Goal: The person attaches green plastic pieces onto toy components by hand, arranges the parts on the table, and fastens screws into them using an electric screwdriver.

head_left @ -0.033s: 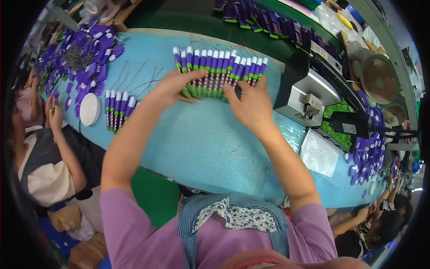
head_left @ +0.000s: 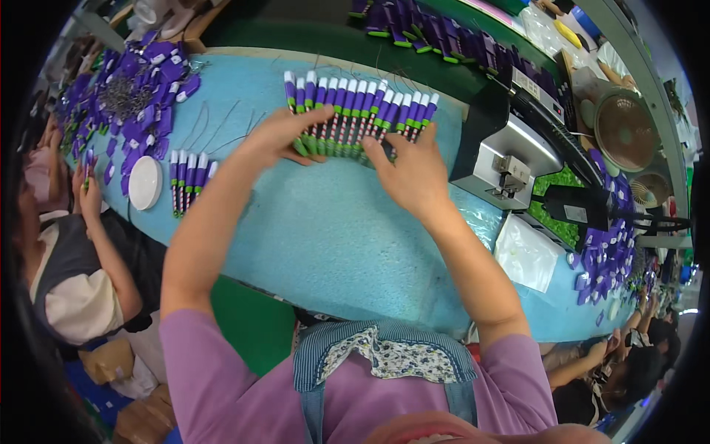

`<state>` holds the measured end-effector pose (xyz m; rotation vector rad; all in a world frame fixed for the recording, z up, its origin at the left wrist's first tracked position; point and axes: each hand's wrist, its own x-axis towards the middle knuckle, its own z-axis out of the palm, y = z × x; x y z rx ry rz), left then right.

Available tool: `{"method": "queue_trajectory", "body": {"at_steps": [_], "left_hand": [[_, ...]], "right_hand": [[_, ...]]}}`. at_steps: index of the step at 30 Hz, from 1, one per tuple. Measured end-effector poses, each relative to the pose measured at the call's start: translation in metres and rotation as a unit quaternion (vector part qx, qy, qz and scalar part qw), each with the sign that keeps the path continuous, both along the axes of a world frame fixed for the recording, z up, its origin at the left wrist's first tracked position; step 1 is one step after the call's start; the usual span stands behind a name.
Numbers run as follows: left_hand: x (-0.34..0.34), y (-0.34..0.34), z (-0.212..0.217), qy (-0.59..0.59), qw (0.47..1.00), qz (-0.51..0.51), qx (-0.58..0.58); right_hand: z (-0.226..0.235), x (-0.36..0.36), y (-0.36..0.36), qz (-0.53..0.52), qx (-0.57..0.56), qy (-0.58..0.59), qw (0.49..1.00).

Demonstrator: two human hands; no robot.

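A tight row of pen-shaped sticks [head_left: 349, 111] lies side by side on the blue tabletop [head_left: 318, 222], white-tipped at the far end, with purple and green parts and a striped shaft. At the row's left end my left hand [head_left: 288, 135] is closed on the sticks, thumb side over them and other fingers below. My right hand [head_left: 408, 164] grips the right end, thumb on the near part and fingers curled over the outermost sticks. A smaller group of the same sticks [head_left: 191, 177] rests by my left forearm. Some of the row's near ends hide behind my fingers.
A white round lid-like disc [head_left: 145, 183] and a heap of purple pieces [head_left: 148, 103] are at the left. To the right stands a black-and-silver machine [head_left: 510, 152], with a clear plastic bag [head_left: 526, 251] nearer me. Co-workers sit on both sides; one person's hand [head_left: 90, 196] holds a small piece.
Both hands and the row have shifted very slightly left in the picture, along with the things at the left. Their hold on the row looks the same.
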<state>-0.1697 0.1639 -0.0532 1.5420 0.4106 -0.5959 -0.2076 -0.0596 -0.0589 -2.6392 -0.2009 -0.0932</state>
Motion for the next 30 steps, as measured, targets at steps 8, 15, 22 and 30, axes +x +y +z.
{"method": "queue_trajectory", "body": {"at_steps": [8, 15, 22, 30], "left_hand": [[0.057, 0.036, 0.024, -0.01, 0.894, -0.22, 0.39], [-0.003, -0.054, 0.031, -0.386, 0.761, -0.008, 0.522], [-0.018, -0.134, -0.012, -0.509, 0.687, -0.023, 0.518], [-0.007, -0.123, -0.002, -0.445, 0.697, -0.076, 0.557]], "right_hand": [[0.026, 0.004, -0.003, 0.088, -0.042, 0.068, 0.993], [0.024, -0.003, -0.033, 0.07, 0.075, 0.001, 0.995], [0.074, -0.057, -0.102, -0.08, 0.453, -0.107, 0.882], [0.091, -0.038, -0.145, -0.143, 0.579, -0.081, 0.798]]}}
